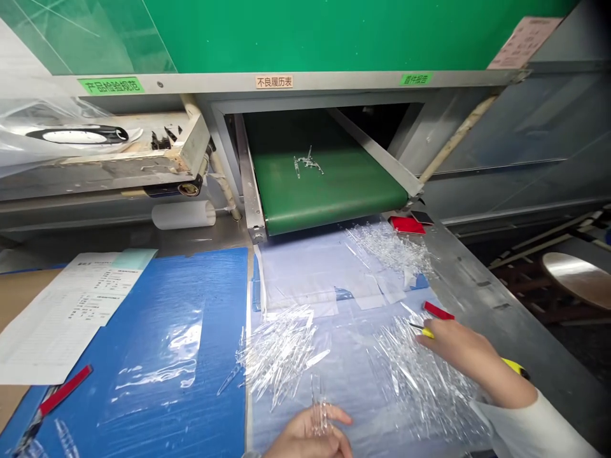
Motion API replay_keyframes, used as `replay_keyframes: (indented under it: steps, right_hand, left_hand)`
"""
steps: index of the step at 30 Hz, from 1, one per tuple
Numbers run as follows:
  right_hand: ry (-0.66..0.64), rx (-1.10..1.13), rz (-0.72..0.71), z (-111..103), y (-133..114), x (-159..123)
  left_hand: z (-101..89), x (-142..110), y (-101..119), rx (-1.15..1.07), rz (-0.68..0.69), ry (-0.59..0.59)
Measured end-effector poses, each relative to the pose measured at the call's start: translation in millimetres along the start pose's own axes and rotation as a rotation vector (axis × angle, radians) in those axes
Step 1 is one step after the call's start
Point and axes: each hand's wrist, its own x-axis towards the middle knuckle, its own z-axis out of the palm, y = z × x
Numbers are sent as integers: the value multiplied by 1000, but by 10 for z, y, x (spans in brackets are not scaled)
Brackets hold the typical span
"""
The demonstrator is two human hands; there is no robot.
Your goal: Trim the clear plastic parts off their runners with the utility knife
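Both hands occupied.
Left hand (305, 439) pinches clear piece (318, 402) low, apparently keeping its end exposed; right hand (453, 346) grips yellow tool (427, 332), tip outward, by pile (415, 375).

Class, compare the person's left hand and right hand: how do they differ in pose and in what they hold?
The left hand holds clear pieces; the right hand grips a yellow tool.
The left hand is palm up; the right hand shows its back.
Both are bare.
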Motion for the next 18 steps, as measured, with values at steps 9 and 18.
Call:
replay_keyframes:
  steps: [9, 18]
  right_hand:
    - [-336, 738, -471, 166, -1129, -559]
    - [-382, 976, -410, 327, -1335, -489]
  left_hand:
    - [275, -9, 251, -69, 148, -17]
    - [281, -106, 371, -165, 255, 141]
